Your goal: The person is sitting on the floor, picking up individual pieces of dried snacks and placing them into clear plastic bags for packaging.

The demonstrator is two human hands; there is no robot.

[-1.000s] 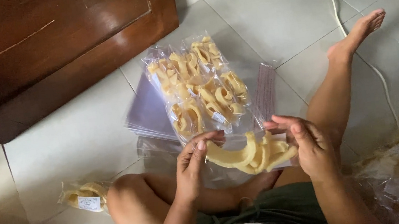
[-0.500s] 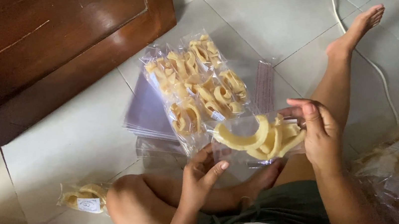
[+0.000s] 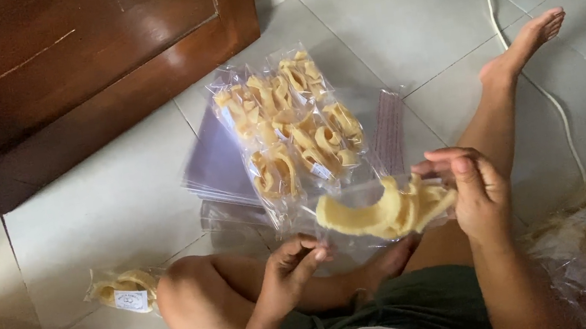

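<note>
The right hand (image 3: 478, 191) pinches a clear bag of yellow curved crackers (image 3: 385, 210) by its end, just on the near side of the pile of filled bags (image 3: 288, 124) on the floor, while the left hand (image 3: 292, 269), fingers loosely curled and holding nothing, waits below it, seemingly mid-packing.

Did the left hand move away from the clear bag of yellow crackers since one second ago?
Yes. The left hand let go and dropped toward the knee, below the clear bag of crackers, which the right hand holds.
</note>
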